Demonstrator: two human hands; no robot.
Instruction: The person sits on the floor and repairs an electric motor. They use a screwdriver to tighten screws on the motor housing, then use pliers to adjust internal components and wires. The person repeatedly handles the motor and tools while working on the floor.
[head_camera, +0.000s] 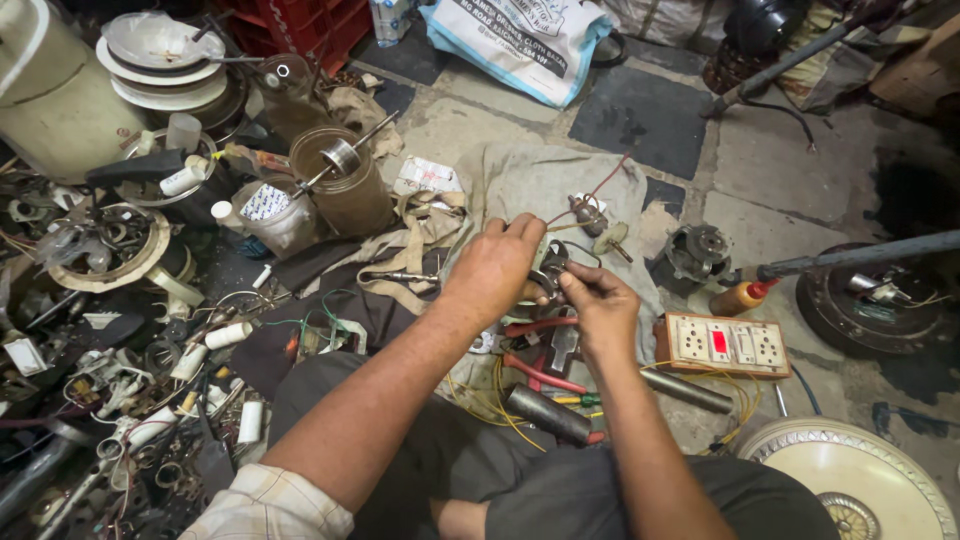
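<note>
A: Small dark metal part (551, 268), held up over the grey cloth (520, 185) on the floor — both hands are on it.

B: How is the left hand (497, 268) set?

A: Curled tight, fingers wrapped over the top of the part, knuckles toward the camera. The right hand (597, 305) pinches it from the other side with thumb and fingertips closed on its edge.

B: Anything attached to it?

A: Thin red and pale wires run up from it toward a small round component (588, 213) lying on the cloth. I cannot tell whether they are joined to the part.

B: What lies below the hands?

A: Red-handled pliers (540, 350) and a short grey metal tube (548, 414), just beside the person's knees. To the right, a beige switch board with sockets and a red switch (720, 343), and near it an orange squeeze bottle with a red nozzle (741, 297). Left of the cloth stands a brown tin can (345, 190) amid heaps of loose scrap parts.
</note>
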